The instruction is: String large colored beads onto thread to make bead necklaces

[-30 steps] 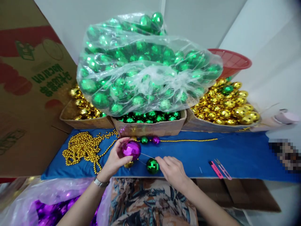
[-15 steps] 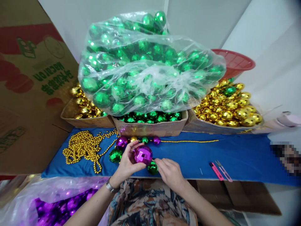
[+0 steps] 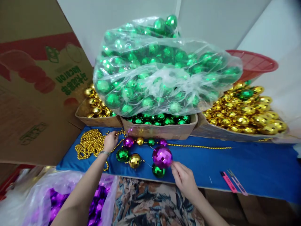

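Note:
My left hand (image 3: 111,142) is at the right edge of a pile of gold bead strands (image 3: 90,141), fingers curled closed on a gold bead string (image 3: 120,133). At the front, my right hand (image 3: 185,177) pinches the right side of a large purple faceted ball (image 3: 162,157), tilted over a green ball (image 3: 158,171). A thin thread runs left from there to a gold ball (image 3: 134,160) and another green ball (image 3: 122,154). Behind them a row holds a purple ball (image 3: 128,142), small gold and green balls, and a second purple ball (image 3: 162,142).
Cardboard boxes of green balls (image 3: 160,130) and gold balls (image 3: 244,117) line the back, under a large plastic bag of green balls (image 3: 150,75). A pink cutter (image 3: 229,182) and snips (image 3: 238,183) lie right. A bag of purple balls (image 3: 100,201) stands below left.
My left hand has let go of the large purple ball and moved left to the gold beads. My right hand stays at the ball's right side. The view has shifted left.

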Motion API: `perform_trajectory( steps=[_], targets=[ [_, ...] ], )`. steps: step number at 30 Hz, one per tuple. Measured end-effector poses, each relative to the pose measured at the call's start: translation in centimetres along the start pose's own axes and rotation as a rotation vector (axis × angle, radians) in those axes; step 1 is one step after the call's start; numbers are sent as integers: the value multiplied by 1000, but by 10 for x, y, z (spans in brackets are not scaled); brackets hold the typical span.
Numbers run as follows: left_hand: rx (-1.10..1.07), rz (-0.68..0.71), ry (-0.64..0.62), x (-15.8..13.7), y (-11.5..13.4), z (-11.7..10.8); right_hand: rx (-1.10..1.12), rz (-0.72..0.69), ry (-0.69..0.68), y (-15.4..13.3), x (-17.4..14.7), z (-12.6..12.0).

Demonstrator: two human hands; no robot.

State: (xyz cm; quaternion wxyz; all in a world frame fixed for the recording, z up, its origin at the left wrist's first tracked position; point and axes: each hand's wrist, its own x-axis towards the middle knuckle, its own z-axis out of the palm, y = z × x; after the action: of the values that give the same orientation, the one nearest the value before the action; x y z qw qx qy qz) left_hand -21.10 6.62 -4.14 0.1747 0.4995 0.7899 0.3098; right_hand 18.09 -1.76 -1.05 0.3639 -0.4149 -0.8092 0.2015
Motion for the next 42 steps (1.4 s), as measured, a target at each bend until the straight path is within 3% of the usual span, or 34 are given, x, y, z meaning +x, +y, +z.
perform_trajectory(
  steps=[4, 8, 12, 16, 19, 22, 24, 28, 34, 42],
  targets=[
    [88, -29, -42, 11, -20, 13, -22, 12, 0, 0, -1, 0],
    [64, -31, -34, 6, -21, 18, -52, 36, 11, 0, -1, -3],
    [-57, -56, 33, -1, -8, 10, -46, 40, 9, 0, -3, -5],
    [-273, -71, 46, -25, 26, 3, -33, 43, -5, -1, -5, -4],
    [-551, -74, -106, -58, 65, 5, -44, 27, -19, -2, -4, -2],
    [-1097, -259, -382, -89, 101, 13, -86, -7, -28, -4, -3, -2],
    [-1259, -359, -488, -103, 117, 19, -129, -18, -31, -4, -3, -3],
    [-1319, -410, -559, -115, 134, 28, -202, -13, -34, -1, -8, -7],
    [-1320, -419, -560, -122, 143, 35, -242, -21, -22, 5, -13, -9],
    [-1228, -295, -503, -129, 153, 45, -246, 32, -7, 13, -16, -9]
  ],
)
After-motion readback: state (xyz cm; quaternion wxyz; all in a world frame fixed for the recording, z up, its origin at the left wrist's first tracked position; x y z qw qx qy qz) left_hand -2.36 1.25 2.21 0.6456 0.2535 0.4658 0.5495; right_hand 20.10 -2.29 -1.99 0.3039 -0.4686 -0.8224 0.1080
